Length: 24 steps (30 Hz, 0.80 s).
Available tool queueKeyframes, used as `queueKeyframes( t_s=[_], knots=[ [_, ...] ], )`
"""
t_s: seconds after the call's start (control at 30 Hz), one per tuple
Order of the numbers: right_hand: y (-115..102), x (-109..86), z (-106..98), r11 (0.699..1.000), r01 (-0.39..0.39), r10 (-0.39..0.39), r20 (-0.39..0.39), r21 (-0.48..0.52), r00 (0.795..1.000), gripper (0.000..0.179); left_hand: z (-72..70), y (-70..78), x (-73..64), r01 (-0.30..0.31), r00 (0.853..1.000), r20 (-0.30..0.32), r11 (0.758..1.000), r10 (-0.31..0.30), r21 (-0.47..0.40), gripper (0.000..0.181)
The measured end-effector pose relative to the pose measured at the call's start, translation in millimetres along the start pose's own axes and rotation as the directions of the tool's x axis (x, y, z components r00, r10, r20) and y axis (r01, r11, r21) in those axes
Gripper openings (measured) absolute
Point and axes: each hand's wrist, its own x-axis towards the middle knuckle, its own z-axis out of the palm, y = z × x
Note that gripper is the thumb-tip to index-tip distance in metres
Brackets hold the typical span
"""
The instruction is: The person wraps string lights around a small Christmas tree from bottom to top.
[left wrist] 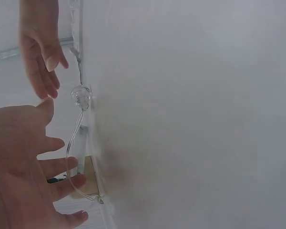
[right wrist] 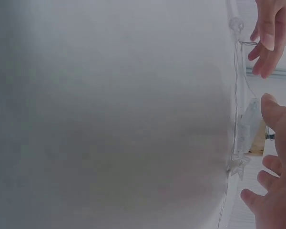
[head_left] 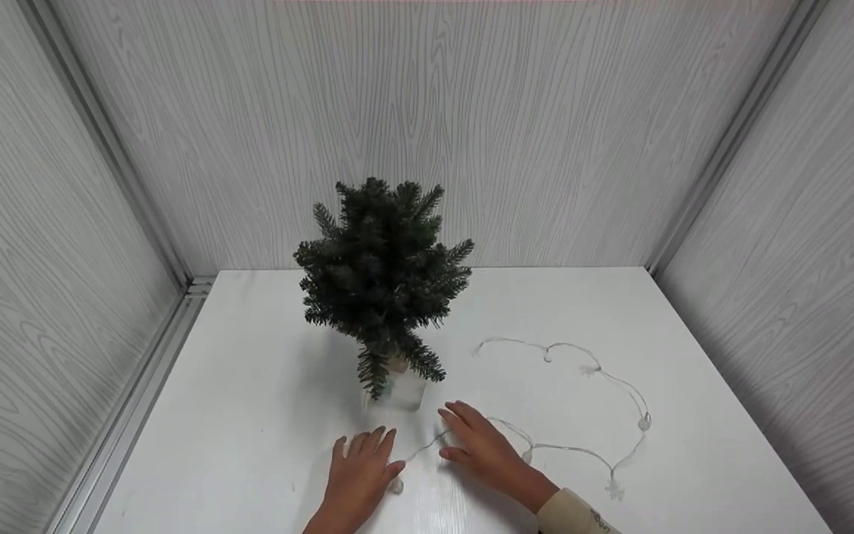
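Ornament string (head_left: 560,447) lies on desk (head_left: 249,415), in front and right of tree (head_left: 382,259). Left grip (head_left: 359,475) and right grip (head_left: 486,452): fingers apart, clamped on nothing. Probably light, limp, tangles easily; clear star (right wrist: 239,166) looks slick, so pinch wire (right wrist: 236,95) beside it

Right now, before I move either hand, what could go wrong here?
The light string lies in loose bends across the table, so pulling one end might tangle it.

In the head view its wire runs behind the right hand; a careless sweep could snag it.

The tree stands just beyond the left hand, with low branches hanging over its base; reaching forward could bump it.
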Motion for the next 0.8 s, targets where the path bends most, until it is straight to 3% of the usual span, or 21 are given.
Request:
queueKeyframes(
  t_s=[0.17,0.33,0.53,0.63,0.8],
  knots=[
    [3.2,2.0,6.6,0.99,0.119,-0.124,-0.069,-0.069,0.99,0.058,-1.4,-2.6,-1.7,0.004,0.999,-0.05,1.0,-0.005,-0.009,0.038],
    [4.8,3.1,11.8,0.974,0.179,-0.196,-0.117,-0.141,0.974,0.044,-3.2,-5.8,-2.3,-0.027,0.994,-0.105,0.999,0.023,-0.036,0.022],
    [1.1,6.3,16.2,0.959,0.226,-0.252,-0.155,-0.169,0.955,0.042,-6.4,-7.7,1.0,-0.008,0.998,-0.069,0.999,0.005,-0.037,0.009],
    [-3.2,7.6,18.5,0.952,0.27,-0.292,-0.171,-0.141,0.941,0.043,-8.6,-6.5,2.9,-0.012,0.997,-0.079,0.999,0.009,-0.037,0.009],
    [-8.0,10.2,23.4,0.916,0.376,-0.399,-0.198,-0.142,0.896,0.045,-13.2,-4.6,5.6,-0.077,0.983,-0.171,0.996,0.068,-0.05,0.009]
  ],
)
